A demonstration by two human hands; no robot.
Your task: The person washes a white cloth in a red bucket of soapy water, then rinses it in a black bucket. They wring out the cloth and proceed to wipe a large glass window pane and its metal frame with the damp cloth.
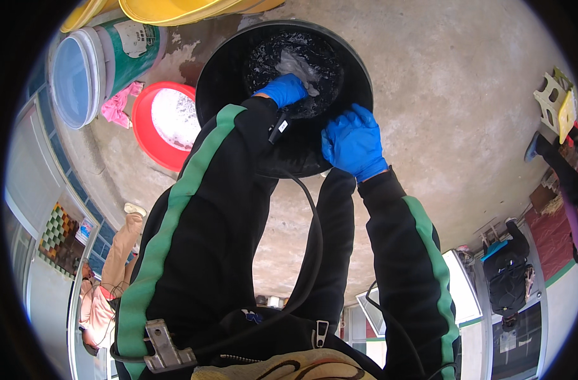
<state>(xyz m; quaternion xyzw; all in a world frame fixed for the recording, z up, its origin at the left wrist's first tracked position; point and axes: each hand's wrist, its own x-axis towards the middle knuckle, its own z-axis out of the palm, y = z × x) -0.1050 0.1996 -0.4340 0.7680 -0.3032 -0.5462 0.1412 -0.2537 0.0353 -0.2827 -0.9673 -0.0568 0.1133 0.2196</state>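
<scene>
A large black tub [289, 152] of dark, lightly foamy water stands between my feet. My left hand [285, 90], in a blue rubber glove, reaches into it at the water, against a wet grey cloth [296, 69]; whether the fingers grip the cloth cannot be told. At the tub's near right rim is my right hand [354, 140], gloved alike, with its fingers bent over the edge. A small black device with a white label [278, 128] sits by my left wrist, and a black cable runs from the tub's near rim toward my body.
A red basin [144, 126] of suds stands left of the tub, near a pink cloth [120, 105] and a green and white bucket [132, 52]. Yellow tubs [175, 12] are at the top left. Plastic stools [555, 104] stand far right. Other people are at both sides.
</scene>
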